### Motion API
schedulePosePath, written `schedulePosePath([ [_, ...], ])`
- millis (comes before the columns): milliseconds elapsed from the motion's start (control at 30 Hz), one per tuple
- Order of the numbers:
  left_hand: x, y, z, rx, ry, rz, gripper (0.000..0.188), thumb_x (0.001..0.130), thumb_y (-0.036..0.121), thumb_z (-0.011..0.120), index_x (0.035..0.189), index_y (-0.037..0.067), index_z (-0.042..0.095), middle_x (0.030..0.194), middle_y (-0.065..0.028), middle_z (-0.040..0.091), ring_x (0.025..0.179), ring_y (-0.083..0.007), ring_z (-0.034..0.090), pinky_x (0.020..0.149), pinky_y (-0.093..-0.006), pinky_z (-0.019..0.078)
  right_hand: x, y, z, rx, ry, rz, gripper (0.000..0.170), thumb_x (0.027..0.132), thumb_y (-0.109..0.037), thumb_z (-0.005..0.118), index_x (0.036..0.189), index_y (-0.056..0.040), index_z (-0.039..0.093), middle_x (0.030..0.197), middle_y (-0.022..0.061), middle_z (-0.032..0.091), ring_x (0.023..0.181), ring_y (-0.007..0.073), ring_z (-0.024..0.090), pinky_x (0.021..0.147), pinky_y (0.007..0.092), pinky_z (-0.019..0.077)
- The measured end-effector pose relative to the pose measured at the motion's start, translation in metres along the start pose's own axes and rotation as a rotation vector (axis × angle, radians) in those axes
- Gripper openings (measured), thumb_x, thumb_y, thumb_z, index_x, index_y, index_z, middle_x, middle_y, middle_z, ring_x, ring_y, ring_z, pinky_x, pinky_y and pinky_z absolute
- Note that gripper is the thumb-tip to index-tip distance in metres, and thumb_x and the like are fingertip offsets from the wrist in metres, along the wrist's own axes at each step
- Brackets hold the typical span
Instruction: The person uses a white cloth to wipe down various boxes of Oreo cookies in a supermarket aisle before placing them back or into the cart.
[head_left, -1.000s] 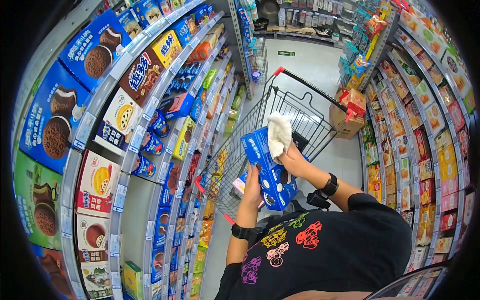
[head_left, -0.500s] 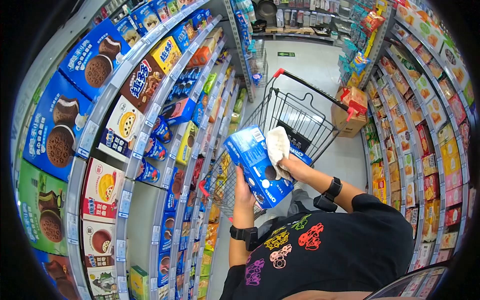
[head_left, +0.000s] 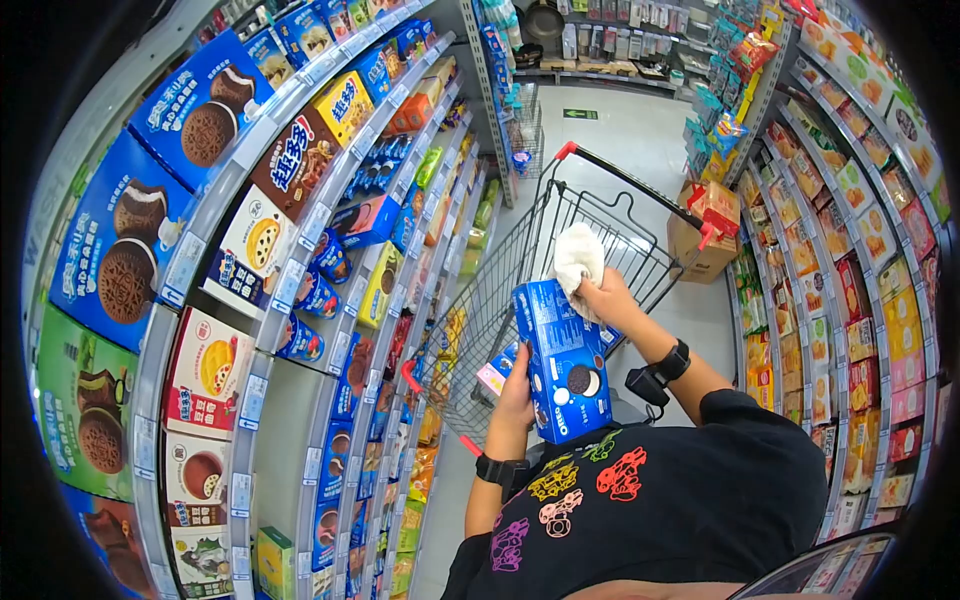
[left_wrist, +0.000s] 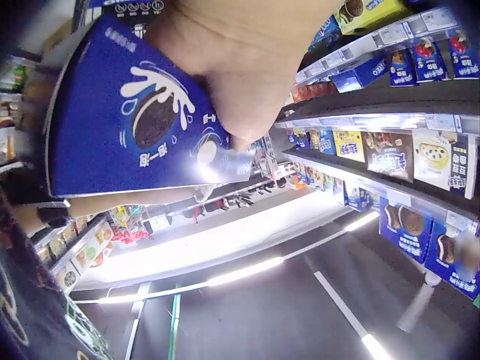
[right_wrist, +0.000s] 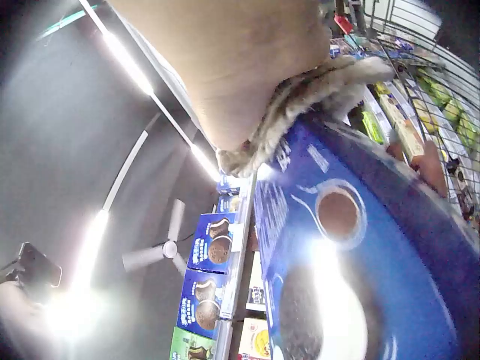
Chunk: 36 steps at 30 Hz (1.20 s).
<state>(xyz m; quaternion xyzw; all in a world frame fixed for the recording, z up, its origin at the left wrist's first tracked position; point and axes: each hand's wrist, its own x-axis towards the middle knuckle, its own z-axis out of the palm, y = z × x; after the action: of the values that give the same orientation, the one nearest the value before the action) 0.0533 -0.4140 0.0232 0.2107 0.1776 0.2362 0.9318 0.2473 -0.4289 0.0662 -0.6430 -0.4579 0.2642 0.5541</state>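
A blue Oreo cookie box (head_left: 566, 375) is held in front of the chest, above the near end of the shopping cart. My left hand (head_left: 513, 398) grips its left side, thumb along the edge; the left wrist view shows this palm (left_wrist: 240, 60) against the box (left_wrist: 105, 127). In my right hand (head_left: 610, 302) a crumpled white cloth (head_left: 578, 256) is pinched at the box's upper right end. The right wrist view has the cloth (right_wrist: 322, 86) bunched under the hand, lying along the box's edge. Most of the left fingers are hidden behind the box.
The wire shopping cart (head_left: 520, 260) stands just ahead, a pink-and-blue pack (head_left: 497, 368) inside it. Shelves of cookie boxes (head_left: 200, 370) line the left, packaged snacks (head_left: 860, 350) the right. A cardboard carton (head_left: 703, 240) sits on the floor beyond the cart.
The box has turned more upright and shifted right. The cloth has gone from the box's broad face to its upper right end, with the right hand moving up and away.
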Motion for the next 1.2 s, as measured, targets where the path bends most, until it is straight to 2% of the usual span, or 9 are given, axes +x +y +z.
schedulePosePath([
  [200,0.005,-0.007,-0.001,0.092,-0.021,-0.103,0.046,0.091,0.038,0.035,0.124,0.005,0.039,0.116,-0.0115,0.052,0.098,-0.0208,0.055,0.085,-0.0334,0.0445,-0.002,-0.041,-0.019,-0.468,-0.233,-0.143,0.024,0.075,-0.022,0.049,0.082,-0.0010,0.058,0.072,0.0219,0.057,0.069,0.0388,0.055,0.063,0.0402,0.0445],
  [333,0.009,-0.016,-0.002,0.159,-0.015,-0.085,0.046,0.091,0.036,0.035,0.124,0.005,0.038,0.116,-0.0110,0.052,0.099,-0.0201,0.055,0.086,-0.0328,0.0444,-0.003,-0.036,-0.012,-0.397,-0.230,-0.364,0.023,0.073,-0.021,0.049,0.085,-0.0023,0.058,0.072,0.0214,0.057,0.068,0.0381,0.055,0.063,0.0406,0.0445],
  [633,0.007,-0.013,0.000,0.201,0.032,0.014,0.046,0.091,0.036,0.035,0.125,0.005,0.036,0.117,-0.0101,0.051,0.099,-0.0186,0.054,0.084,-0.0315,0.0448,-0.006,-0.027,-0.007,-0.417,-0.122,-0.205,0.025,0.075,-0.022,0.049,0.086,-0.0015,0.059,0.077,0.0224,0.057,0.071,0.0381,0.055,0.063,0.0403,0.0447],
  [767,0.006,-0.013,-0.004,0.215,0.058,0.066,0.045,0.092,0.037,0.034,0.123,0.005,0.037,0.116,-0.0105,0.051,0.098,-0.0190,0.055,0.084,-0.0318,0.0450,-0.010,-0.008,0.001,-0.154,0.016,-0.103,0.025,0.081,-0.022,0.047,0.087,-0.0008,0.059,0.072,0.0198,0.058,0.067,0.0341,0.058,0.063,0.0367,0.0448],
  [800,0.006,-0.013,-0.005,0.209,0.069,0.069,0.045,0.092,0.037,0.034,0.123,0.005,0.038,0.115,-0.0105,0.052,0.098,-0.0191,0.055,0.084,-0.0318,0.0451,-0.007,0.016,0.006,-0.112,0.033,-0.112,0.026,0.083,-0.023,0.046,0.092,-0.0008,0.058,0.074,0.0138,0.061,0.067,0.0257,0.059,0.063,0.0339,0.0447],
  [900,0.008,-0.018,-0.010,0.191,0.109,0.089,0.045,0.092,0.037,0.033,0.121,0.005,0.040,0.113,-0.0104,0.053,0.097,-0.0194,0.055,0.083,-0.0320,0.0457,-0.010,0.036,0.017,0.199,0.095,0.175,0.027,0.085,-0.023,0.046,0.095,-0.0008,0.057,0.080,0.0074,0.062,0.072,0.0181,0.058,0.063,0.0307,0.0445],
  [1033,0.008,-0.018,-0.007,0.125,0.157,0.096,0.047,0.091,0.041,0.033,0.119,0.005,0.043,0.109,-0.0101,0.055,0.095,-0.0191,0.056,0.081,-0.0317,0.0464,-0.017,0.037,0.026,0.941,0.037,0.494,0.027,0.087,-0.024,0.044,0.103,-0.0031,0.051,0.090,0.0051,0.058,0.080,0.0141,0.056,0.069,0.0264,0.0456],
  [1100,0.008,-0.016,-0.008,0.088,0.177,0.109,0.048,0.091,0.042,0.032,0.118,0.005,0.044,0.107,-0.0097,0.056,0.093,-0.0187,0.057,0.081,-0.0316,0.0465,-0.029,0.042,0.029,0.892,-0.063,0.586,0.031,0.088,-0.024,0.044,0.110,-0.0028,0.047,0.098,0.0067,0.056,0.085,0.0152,0.056,0.076,0.0277,0.0461],
  [1200,0.012,-0.016,-0.006,0.053,0.248,0.171,0.049,0.091,0.044,0.029,0.117,0.005,0.045,0.105,-0.0088,0.057,0.091,-0.0179,0.057,0.080,-0.0314,0.0467,-0.047,0.038,0.038,0.821,-0.063,0.568,0.027,0.089,-0.022,0.043,0.107,-0.0034,0.050,0.097,0.0056,0.058,0.079,0.0153,0.059,0.071,0.0277,0.0488],
])
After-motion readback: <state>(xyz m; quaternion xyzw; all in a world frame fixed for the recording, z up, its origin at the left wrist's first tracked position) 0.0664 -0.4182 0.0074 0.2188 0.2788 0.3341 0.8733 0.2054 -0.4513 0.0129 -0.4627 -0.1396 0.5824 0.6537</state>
